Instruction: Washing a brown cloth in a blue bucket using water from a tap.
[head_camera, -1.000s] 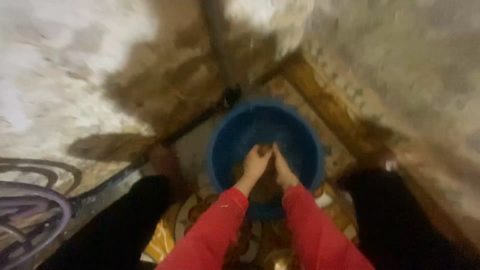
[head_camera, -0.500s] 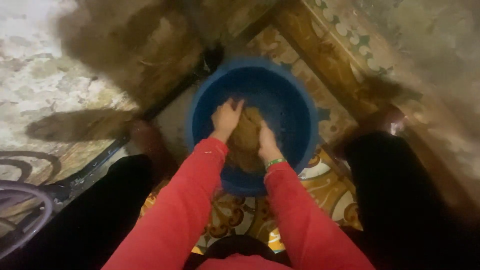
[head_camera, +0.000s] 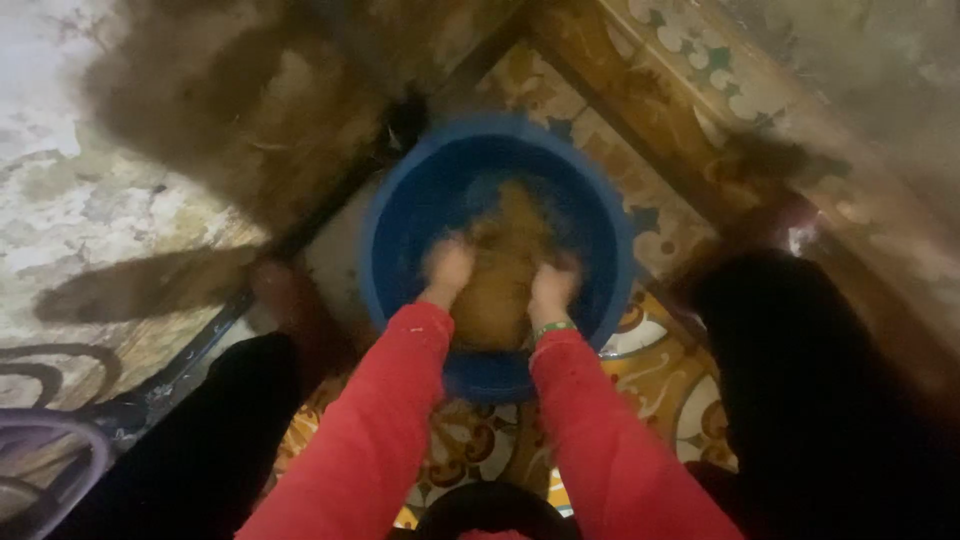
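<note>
Both hands are down in the middle of the frame, pressing on a lump of wet brown cloth (head_camera: 505, 270). The left hand (head_camera: 446, 268) and the right hand (head_camera: 553, 285) are blurry, so I cannot tell if the fingers are curled around the cloth or flat on it. The cloth sits inside a round blue plastic tub (head_camera: 400, 215) on the patterned tile floor (head_camera: 660, 350). This looks like the scrubbing step. A good squeeze would need a firm hold on the cloth.
</note>
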